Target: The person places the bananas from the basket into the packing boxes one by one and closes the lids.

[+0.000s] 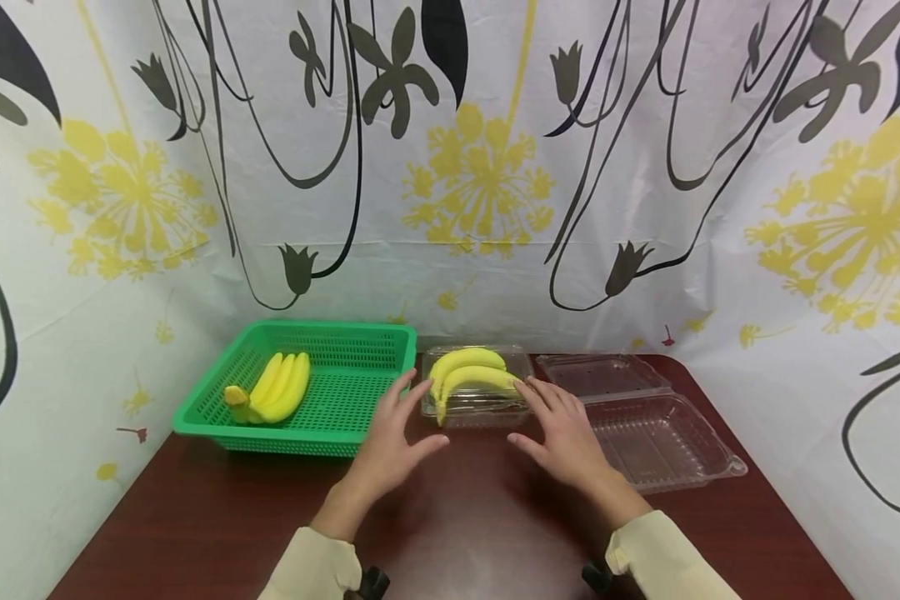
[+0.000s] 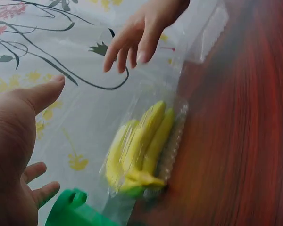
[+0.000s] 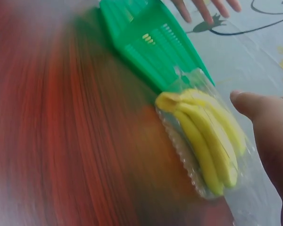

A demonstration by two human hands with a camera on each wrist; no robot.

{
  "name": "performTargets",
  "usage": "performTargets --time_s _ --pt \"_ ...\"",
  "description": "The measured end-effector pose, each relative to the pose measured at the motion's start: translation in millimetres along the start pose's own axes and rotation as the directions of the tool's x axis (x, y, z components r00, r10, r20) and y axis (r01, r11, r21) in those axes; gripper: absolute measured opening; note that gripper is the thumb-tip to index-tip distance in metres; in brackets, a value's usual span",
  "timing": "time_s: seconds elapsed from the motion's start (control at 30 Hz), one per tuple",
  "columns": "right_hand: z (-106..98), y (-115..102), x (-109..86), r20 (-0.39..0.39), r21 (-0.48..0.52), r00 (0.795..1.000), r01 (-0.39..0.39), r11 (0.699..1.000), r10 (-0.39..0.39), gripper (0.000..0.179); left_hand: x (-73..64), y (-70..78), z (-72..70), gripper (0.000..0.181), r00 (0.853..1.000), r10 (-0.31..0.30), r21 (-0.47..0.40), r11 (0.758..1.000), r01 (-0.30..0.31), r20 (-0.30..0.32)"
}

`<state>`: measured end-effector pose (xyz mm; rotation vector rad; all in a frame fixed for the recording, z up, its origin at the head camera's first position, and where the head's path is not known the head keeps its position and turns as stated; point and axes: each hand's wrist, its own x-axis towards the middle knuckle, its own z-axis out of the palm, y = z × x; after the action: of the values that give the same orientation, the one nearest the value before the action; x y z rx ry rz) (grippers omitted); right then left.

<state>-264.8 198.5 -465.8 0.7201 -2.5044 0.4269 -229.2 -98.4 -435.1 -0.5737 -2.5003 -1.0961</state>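
Observation:
A bunch of yellow bananas (image 1: 471,371) lies inside a clear plastic clamshell box (image 1: 480,408) at the back middle of the table. The plastic covers the bananas in both wrist views. My left hand (image 1: 390,446) is held at the near left of this box, fingers spread and holding nothing. On the near right side, my right hand (image 1: 566,437) mirrors it with spread fingers, also without anything in its grasp. In the head view the fingertips of both hands overlap the box's edges; in the wrist views both hands are apart from it.
A green plastic basket (image 1: 337,400) stands at the back left with another banana bunch (image 1: 288,390) in it. At the right lies a second clear clamshell box (image 1: 645,442), lid (image 1: 592,375) folded back. The dark red table (image 1: 472,525) meets a patterned cloth (image 1: 480,283) behind.

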Motion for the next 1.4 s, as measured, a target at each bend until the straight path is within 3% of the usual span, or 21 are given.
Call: performTargets --time_s 0.13,0.37,0.57,0.8,1.07,1.4 --pt "-5 10 -5.5 0.036 -0.026 0.999 0.033 0.999 -0.032 0.081 -3.3 -9.6 -8.4 0.080 1.000 0.012 0.108 0.994 -0.015 0.028" --pt "-15 31 -12.8 0.042 -0.050 0.997 0.073 0.996 -0.071 0.080 -7.5 -34.9 -26.2 0.081 0.997 0.052 0.273 0.959 -0.068 0.063" --pt "-22 49 -18.6 0.092 -0.056 0.993 0.084 0.995 -0.079 0.080 -9.8 -55.1 -47.8 0.075 0.993 0.064 0.290 0.953 -0.091 0.102" --pt "-28 64 -25.3 0.099 -0.071 0.993 0.063 0.995 -0.056 0.080 -10.2 -77.7 -76.0 0.073 0.993 0.083 0.337 0.935 -0.108 0.087" --pt "-32 76 -31.2 0.094 -0.090 0.995 0.036 0.995 -0.027 0.081 -13.7 -103.0 -108.0 0.074 0.990 0.042 0.455 0.885 -0.100 0.135" --pt "-42 95 -35.7 0.100 -0.134 0.995 0.026 0.991 -0.013 0.083 -18.3 -124.0 -143.2 0.075 0.989 0.030 0.548 0.829 -0.106 0.146"
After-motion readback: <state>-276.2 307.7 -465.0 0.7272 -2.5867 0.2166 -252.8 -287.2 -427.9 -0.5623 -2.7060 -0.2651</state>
